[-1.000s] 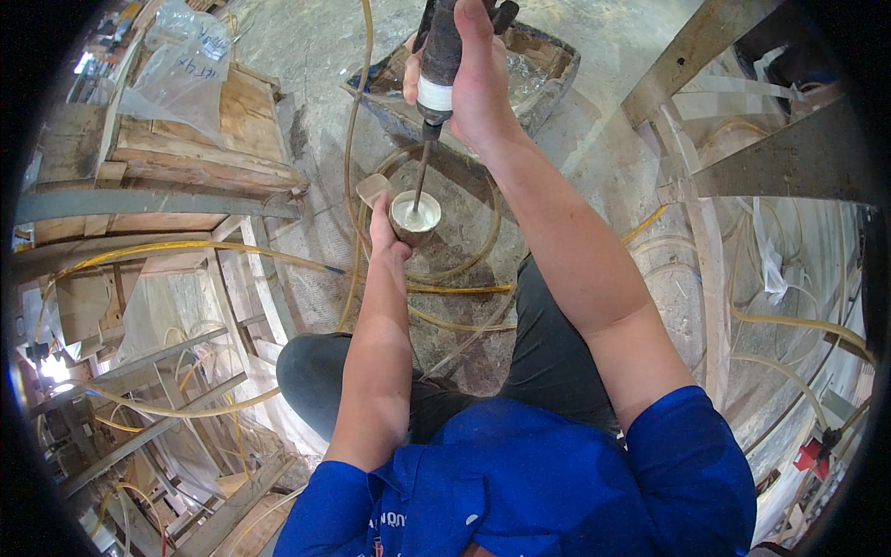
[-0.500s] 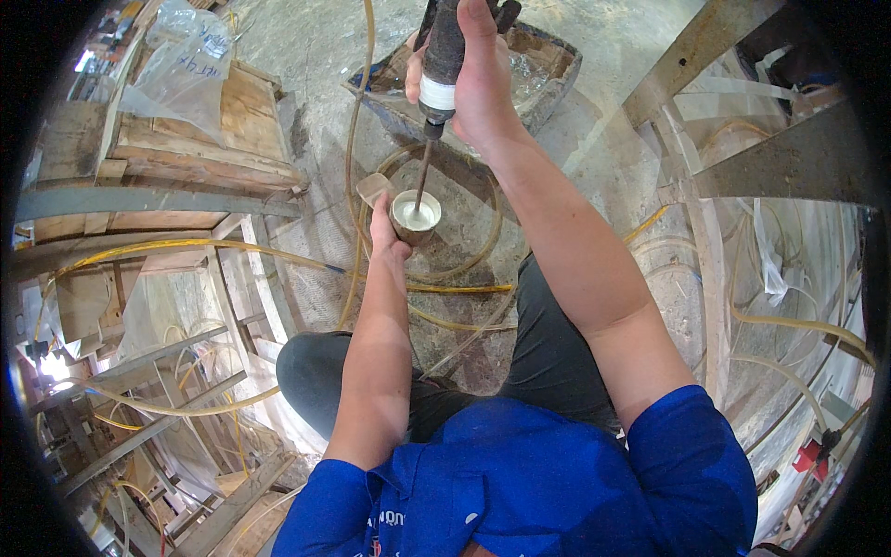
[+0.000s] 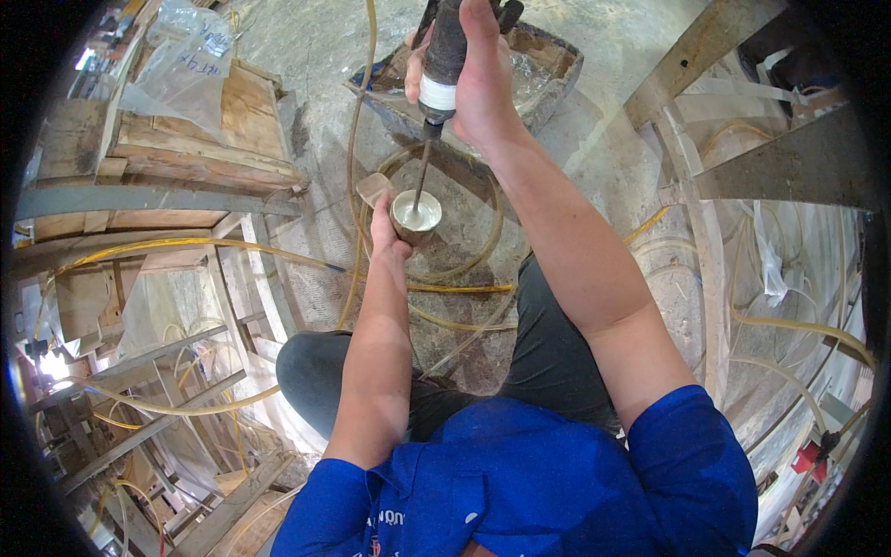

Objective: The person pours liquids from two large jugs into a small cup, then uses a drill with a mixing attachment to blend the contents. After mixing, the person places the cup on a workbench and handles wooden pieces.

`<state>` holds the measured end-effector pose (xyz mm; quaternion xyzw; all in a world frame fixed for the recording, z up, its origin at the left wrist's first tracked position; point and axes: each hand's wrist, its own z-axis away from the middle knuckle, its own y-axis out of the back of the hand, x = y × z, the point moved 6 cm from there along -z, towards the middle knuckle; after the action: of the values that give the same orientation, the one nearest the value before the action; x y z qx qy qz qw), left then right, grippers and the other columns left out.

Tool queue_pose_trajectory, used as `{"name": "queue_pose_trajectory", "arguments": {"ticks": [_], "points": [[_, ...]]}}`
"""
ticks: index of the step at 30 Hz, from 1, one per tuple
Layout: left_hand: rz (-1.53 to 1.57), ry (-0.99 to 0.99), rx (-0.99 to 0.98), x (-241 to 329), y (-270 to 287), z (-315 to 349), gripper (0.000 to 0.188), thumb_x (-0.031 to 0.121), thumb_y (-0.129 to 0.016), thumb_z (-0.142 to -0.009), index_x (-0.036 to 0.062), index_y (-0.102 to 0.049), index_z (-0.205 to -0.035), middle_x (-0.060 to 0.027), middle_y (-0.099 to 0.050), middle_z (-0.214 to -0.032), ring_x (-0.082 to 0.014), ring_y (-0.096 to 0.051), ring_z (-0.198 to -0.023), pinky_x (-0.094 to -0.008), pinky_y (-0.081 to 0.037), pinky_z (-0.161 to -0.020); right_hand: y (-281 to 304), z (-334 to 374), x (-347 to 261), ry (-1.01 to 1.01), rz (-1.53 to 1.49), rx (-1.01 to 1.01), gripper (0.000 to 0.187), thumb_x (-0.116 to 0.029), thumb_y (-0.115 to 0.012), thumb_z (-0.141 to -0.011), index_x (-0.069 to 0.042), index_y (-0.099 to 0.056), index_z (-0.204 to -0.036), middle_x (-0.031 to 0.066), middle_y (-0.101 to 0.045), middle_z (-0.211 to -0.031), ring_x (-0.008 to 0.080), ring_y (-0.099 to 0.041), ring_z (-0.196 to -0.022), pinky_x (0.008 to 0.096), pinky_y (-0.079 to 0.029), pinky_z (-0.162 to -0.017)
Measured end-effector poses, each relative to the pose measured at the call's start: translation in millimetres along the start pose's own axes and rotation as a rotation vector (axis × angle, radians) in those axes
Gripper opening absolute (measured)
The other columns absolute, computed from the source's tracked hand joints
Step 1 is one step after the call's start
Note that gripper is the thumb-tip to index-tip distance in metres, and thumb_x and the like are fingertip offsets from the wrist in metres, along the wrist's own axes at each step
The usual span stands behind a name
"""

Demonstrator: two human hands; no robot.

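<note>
we see the small cup (image 3: 413, 238) held above the floor (image 3: 306, 37), ahead of the knees (image 3: 311, 371), its side clasped by the left hand (image 3: 383, 232), with pale contents (image 3: 426, 219) already in it. the right hand (image 3: 482, 84) is wrapped around the dark power tool (image 3: 445, 56), whose thin rod (image 3: 422, 173) reaches into those contents, so we judge the work underway; the rod is not yet out, and we cannot tell at this size whether it is spinning or how smooth the contents are.

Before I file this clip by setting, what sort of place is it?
Probably a workshop: there's a handheld power tool, a yellow hose and rough wooden boards.
</note>
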<state>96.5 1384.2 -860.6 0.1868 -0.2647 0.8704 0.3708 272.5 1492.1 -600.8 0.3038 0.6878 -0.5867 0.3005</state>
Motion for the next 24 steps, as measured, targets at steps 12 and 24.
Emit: {"name": "queue_pose_trajectory", "arguments": {"ticks": [12,24], "points": [[0.046,-0.005,-0.027,1.6,3.7,-4.2,0.046,0.049,-0.047,-0.085,0.011,-0.059,-0.107,-0.0069,-0.063,-0.104,-0.0266,-0.06,-0.095,-0.042,-0.05,-0.08,-0.5,-0.8,-0.4,0.003,-0.013,-0.006,0.063,-0.068,-0.047,-0.079,-0.007,-0.054,-0.066,0.0057,-0.053,-0.051,0.0132,-0.051,-0.041,0.0245,-0.039,-0.039],[0.079,0.041,0.01,0.8,-0.4,1.4,0.052,0.052,-0.046,-0.085,0.0092,-0.056,-0.114,-0.0102,-0.058,-0.115,-0.0294,-0.055,-0.105,-0.0494,-0.041,-0.092,-2.5,1.4,-4.6,0.024,-0.008,-0.006,0.061,-0.066,-0.046,-0.081,-0.007,-0.055,-0.069,0.0056,-0.054,-0.053,0.0132,-0.052,-0.042,0.0244,-0.039,-0.04]]}}
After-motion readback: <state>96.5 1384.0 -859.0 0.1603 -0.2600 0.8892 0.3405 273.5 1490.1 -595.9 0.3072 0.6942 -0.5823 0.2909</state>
